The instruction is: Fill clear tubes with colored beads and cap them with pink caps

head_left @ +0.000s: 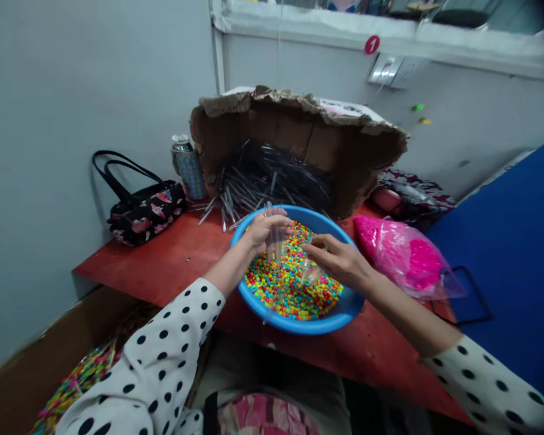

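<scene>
Left hand (267, 232): narrow grip, I hold one clear plastic tube (275, 241) upright above the beads.
Right hand (335, 260): narrow pinch on another clear tube (310, 272), low over the beads.
Blue basin (344, 315): it is under both hands, full of colored beads (290, 284).
Red table (367, 356): open room stays between basin and near edge.
Far side: torn cardboard box (281, 121) holds many thin tubes (272, 181); pink bag of beads (403, 254) lies just right of basin.
</scene>
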{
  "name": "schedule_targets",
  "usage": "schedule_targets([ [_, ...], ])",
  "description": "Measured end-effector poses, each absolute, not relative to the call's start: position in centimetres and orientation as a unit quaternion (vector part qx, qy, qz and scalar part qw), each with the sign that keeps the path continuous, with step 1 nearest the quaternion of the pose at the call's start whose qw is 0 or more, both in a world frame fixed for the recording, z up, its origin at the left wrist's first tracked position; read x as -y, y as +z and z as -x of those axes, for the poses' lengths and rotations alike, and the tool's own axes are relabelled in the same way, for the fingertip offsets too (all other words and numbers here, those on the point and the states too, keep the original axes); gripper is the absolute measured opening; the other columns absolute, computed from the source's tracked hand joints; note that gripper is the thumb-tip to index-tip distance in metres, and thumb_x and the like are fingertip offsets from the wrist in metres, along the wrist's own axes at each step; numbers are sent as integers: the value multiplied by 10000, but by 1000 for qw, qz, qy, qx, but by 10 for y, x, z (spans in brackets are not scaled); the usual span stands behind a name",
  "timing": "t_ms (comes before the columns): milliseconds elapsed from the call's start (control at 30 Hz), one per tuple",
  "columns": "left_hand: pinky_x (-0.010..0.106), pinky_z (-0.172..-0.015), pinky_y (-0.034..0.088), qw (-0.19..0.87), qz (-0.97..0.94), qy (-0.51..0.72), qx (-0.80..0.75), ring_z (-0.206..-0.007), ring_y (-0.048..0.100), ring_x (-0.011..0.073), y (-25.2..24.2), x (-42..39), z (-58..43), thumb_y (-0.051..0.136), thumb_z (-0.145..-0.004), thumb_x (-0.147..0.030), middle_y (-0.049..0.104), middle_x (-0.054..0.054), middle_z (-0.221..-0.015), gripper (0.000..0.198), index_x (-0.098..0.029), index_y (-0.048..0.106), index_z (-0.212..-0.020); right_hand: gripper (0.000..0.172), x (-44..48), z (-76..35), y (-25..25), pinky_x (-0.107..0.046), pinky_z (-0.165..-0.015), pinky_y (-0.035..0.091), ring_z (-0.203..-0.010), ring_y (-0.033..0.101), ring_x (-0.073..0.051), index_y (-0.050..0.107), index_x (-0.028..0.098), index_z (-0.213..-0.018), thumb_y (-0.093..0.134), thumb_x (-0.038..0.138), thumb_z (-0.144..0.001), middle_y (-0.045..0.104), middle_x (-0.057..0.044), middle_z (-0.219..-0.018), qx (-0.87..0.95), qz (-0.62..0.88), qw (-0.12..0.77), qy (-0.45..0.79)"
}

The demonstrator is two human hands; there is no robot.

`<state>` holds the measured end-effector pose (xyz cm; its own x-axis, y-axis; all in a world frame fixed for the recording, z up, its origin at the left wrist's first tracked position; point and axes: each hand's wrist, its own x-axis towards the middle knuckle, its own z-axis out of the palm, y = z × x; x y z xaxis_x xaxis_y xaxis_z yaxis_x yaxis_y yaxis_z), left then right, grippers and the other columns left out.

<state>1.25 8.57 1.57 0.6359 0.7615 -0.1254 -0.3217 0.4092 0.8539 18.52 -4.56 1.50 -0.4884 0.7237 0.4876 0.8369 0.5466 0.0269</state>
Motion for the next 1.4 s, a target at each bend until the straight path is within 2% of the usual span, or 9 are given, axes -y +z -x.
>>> schedule_targets([
  [200,322,-738,499,862,-399,240,-201,-666,637,141,9,-80,-21,640,-603,-83,670,36,-707,206,-131,616,-802,345,24,-183,16,-351,-817,547,-1049,577,-229,525,143,-1216,425,90,-891,605,-132,-1078,850,407,205,-265],
  [433,295,-672,502,857,-386,249,-233,-594,613,125,9,-81,-19,608,-616,-66,662,51,-677,173,-100,632,-784,348,17,-175,3,-392,-933,491,-1168,520,-215,541,170,-1198,394,97,-890,588,-117,-1211,849,413,305,-122],
  [567,367,-703,529,852,-357,302,-234,-641,653,162,14,-83,-16,598,-619,-31,674,26,-751,269,-132,599,-868,236,36,-167,15,-313,-736,525,-858,638,-180,598,175,-1069,451,232,-894,673,-75,-952,737,555,382,53],
  [667,407,-709,537,850,-347,325,-226,-694,675,195,13,-86,-13,604,-632,-40,674,14,-793,336,-165,570,-942,221,53,-154,20,-232,-486,424,-516,547,-121,627,168,-942,502,333,-865,592,8,-594,676,626,294,255],
  [800,395,-685,547,850,-348,337,-206,-693,684,211,7,-91,-12,633,-622,-66,673,11,-799,368,-170,563,-969,330,66,-125,15,-206,-472,356,-500,498,-104,614,172,-1035,537,424,-836,566,27,-573,683,575,188,409],
  [1000,383,-680,542,822,-363,384,-213,-680,684,200,3,-94,-12,654,-618,-85,671,5,-791,389,-179,555,-982,415,64,-118,15,-219,-463,363,-495,519,-114,630,160,-850,459,538,-844,615,-14,-632,648,570,159,479],
  [1100,371,-676,536,805,-362,407,-237,-659,677,186,6,-91,-13,653,-609,-73,672,12,-789,387,-170,558,-972,370,64,-140,25,-237,-504,408,-526,529,-115,592,168,-844,471,519,-841,607,-15,-675,620,577,225,481],
  [1200,366,-665,532,800,-379,390,-255,-640,668,179,9,-87,-17,657,-602,-64,672,27,-794,357,-156,572,-936,287,62,-159,29,-256,-567,449,-597,548,-115,511,193,-946,536,449,-818,587,-7,-767,581,573,372,443],
  [1400,363,-682,528,810,-424,330,-233,-662,655,166,10,-78,-21,669,-613,-72,657,37,-809,308,-152,595,-900,449,43,-168,18,-250,-534,434,-590,585,-127,371,235,-1039,668,359,-727,617,21,-731,496,534,514,453],
])
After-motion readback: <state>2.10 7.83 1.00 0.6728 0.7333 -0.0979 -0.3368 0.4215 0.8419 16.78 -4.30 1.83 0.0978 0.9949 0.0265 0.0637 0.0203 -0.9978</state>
